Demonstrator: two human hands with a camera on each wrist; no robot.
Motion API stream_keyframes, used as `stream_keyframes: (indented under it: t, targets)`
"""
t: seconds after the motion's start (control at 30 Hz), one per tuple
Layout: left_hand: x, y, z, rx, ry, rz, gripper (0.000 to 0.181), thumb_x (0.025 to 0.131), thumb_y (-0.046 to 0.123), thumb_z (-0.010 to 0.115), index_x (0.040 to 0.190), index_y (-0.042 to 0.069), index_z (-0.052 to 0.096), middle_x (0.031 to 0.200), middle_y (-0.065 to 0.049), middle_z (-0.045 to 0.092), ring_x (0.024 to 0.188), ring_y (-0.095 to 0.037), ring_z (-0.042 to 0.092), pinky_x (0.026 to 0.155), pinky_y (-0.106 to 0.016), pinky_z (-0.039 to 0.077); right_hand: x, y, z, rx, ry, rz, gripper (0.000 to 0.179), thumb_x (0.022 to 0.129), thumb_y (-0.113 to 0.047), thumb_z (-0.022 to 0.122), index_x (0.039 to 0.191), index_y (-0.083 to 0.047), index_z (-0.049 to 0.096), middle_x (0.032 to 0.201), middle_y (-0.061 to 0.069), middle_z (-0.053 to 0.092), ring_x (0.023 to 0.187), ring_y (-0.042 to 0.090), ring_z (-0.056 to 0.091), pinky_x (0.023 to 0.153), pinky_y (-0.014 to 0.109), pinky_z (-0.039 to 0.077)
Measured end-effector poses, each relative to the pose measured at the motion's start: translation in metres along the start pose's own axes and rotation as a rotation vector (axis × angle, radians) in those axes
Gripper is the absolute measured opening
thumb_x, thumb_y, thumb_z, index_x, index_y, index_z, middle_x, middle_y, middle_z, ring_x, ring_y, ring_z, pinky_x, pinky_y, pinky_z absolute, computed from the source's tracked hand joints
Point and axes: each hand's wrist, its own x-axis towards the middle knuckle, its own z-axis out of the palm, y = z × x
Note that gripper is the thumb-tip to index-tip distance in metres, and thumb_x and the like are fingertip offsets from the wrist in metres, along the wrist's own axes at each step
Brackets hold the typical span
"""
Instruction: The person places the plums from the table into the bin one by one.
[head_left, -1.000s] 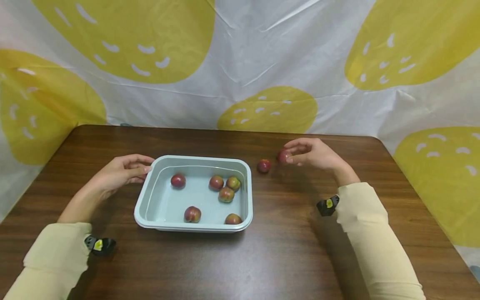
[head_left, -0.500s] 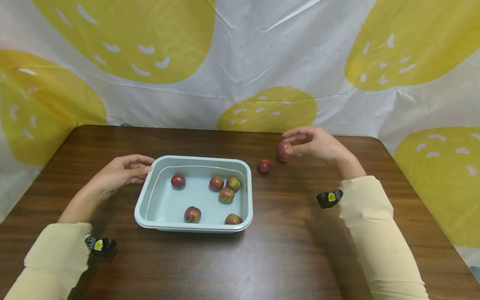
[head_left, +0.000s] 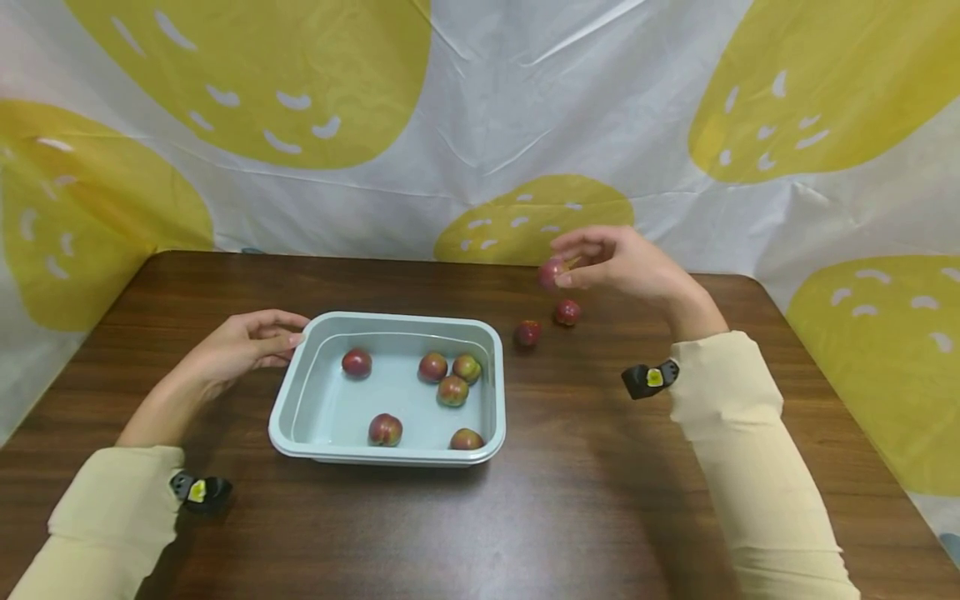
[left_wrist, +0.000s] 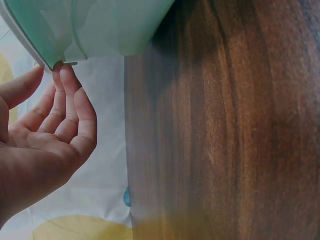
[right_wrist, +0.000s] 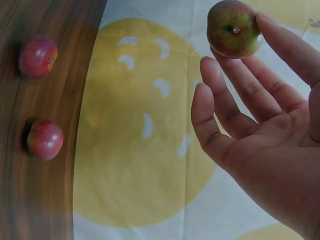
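Note:
My right hand (head_left: 630,260) pinches a plum (right_wrist: 234,29) between thumb and fingertips, raised above the back of the table. Just below it, two red plums, a nearer-left plum (head_left: 528,333) and a farther-right plum (head_left: 567,312), lie on the wood. Thumb and fingertips of my left hand (left_wrist: 55,120) pinch the left rim of a pale blue-green plastic basin (head_left: 491,333). Several plums sit inside: one red plum (head_left: 356,362) at the back left, a cluster with a greenish plum (head_left: 467,367) at the right, and a plum (head_left: 386,429) near the front wall.
The brown wooden table (head_left: 540,517) ends at the back against a hanging white cloth (head_left: 495,100) with yellow lemon-like shapes. Black wrist straps (head_left: 649,379) stick out from both sleeves.
My right hand has risen and shifted slightly left with the plum, uncovering another plum on the table beneath it. The left hand and basin stay in place.

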Motion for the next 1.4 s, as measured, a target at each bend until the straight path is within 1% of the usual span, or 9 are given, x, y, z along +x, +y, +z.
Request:
stream_keyframes:
  t: [0.17,0.27,0.4,0.57,0.7,0.97,1.07,1.23,1.4]
  targets:
    - [0.000,0.000,0.000,0.009,-0.006,0.004,0.048,0.090,0.015,0.059,0.127,-0.010,0.041,0.101,-0.006,0.063,0.083,-0.008,0.060,0.076,-0.028,0.051,0.003,-0.008,0.003,-0.002,0.009,-0.031,0.041,0.080,-0.009,0.070,0.119,-0.003,0.057,0.102,0.006,0.066,0.092,0.014,0.060,0.077,0.026,0.046]
    - [0.001,0.000,0.000,0.016,-0.007,0.005,0.048,0.090,0.016,0.059,0.127,-0.010,0.042,0.103,-0.007,0.063,0.084,-0.008,0.060,0.077,-0.029,0.051,0.006,-0.012,0.005,0.018,0.008,-0.050,0.041,0.079,-0.007,0.070,0.119,-0.002,0.057,0.102,0.007,0.066,0.093,0.015,0.061,0.079,0.025,0.046]
    - [0.001,0.001,0.000,0.024,-0.006,0.001,0.050,0.089,0.018,0.060,0.127,-0.009,0.042,0.104,-0.008,0.062,0.084,-0.008,0.060,0.078,-0.029,0.051,0.009,-0.017,0.010,0.036,-0.003,-0.077,0.041,0.079,-0.005,0.069,0.119,-0.001,0.057,0.103,0.008,0.066,0.094,0.017,0.061,0.080,0.026,0.047]
    - [0.001,0.003,0.000,0.023,-0.002,-0.006,0.049,0.089,0.017,0.060,0.127,-0.009,0.042,0.102,-0.006,0.063,0.083,-0.008,0.060,0.077,-0.028,0.051,0.013,-0.025,0.018,0.069,-0.018,-0.097,0.041,0.079,-0.005,0.070,0.117,-0.001,0.057,0.103,0.009,0.066,0.095,0.018,0.061,0.079,0.029,0.048]
    - [0.001,0.004,-0.001,0.022,-0.004,-0.006,0.049,0.089,0.018,0.060,0.126,-0.009,0.042,0.102,-0.005,0.063,0.083,-0.008,0.060,0.076,-0.028,0.051,0.017,-0.033,0.028,0.097,-0.047,-0.115,0.041,0.079,-0.004,0.070,0.117,0.000,0.057,0.103,0.010,0.066,0.094,0.019,0.062,0.080,0.031,0.049]
    - [0.001,0.004,-0.001,0.018,-0.006,-0.001,0.050,0.089,0.019,0.060,0.126,-0.009,0.042,0.101,-0.004,0.063,0.083,-0.008,0.060,0.075,-0.027,0.051,0.027,-0.045,0.051,0.123,-0.106,-0.139,0.044,0.077,-0.009,0.073,0.118,-0.004,0.058,0.104,0.007,0.066,0.098,0.018,0.059,0.085,0.032,0.046]
    - [0.001,0.004,-0.002,0.023,-0.006,-0.005,0.050,0.089,0.019,0.060,0.127,-0.009,0.042,0.101,-0.004,0.063,0.083,-0.008,0.060,0.076,-0.028,0.051,0.030,-0.050,0.060,0.127,-0.120,-0.149,0.043,0.077,-0.009,0.073,0.117,-0.004,0.058,0.103,0.006,0.066,0.098,0.018,0.059,0.084,0.032,0.046]
    - [0.000,0.004,-0.001,0.024,-0.007,-0.011,0.050,0.089,0.018,0.060,0.127,-0.009,0.042,0.101,-0.004,0.063,0.083,-0.008,0.060,0.077,-0.029,0.051,0.033,-0.056,0.076,0.180,-0.172,-0.159,0.041,0.076,-0.009,0.074,0.114,-0.004,0.059,0.099,0.006,0.067,0.094,0.019,0.060,0.082,0.032,0.047]
    - [0.001,0.004,-0.001,0.018,-0.007,-0.007,0.049,0.089,0.018,0.060,0.126,-0.009,0.042,0.100,-0.003,0.063,0.083,-0.008,0.060,0.076,-0.028,0.051,0.036,-0.062,0.087,0.149,-0.209,-0.202,0.041,0.077,-0.007,0.073,0.115,-0.002,0.059,0.100,0.006,0.066,0.094,0.017,0.060,0.082,0.030,0.047]
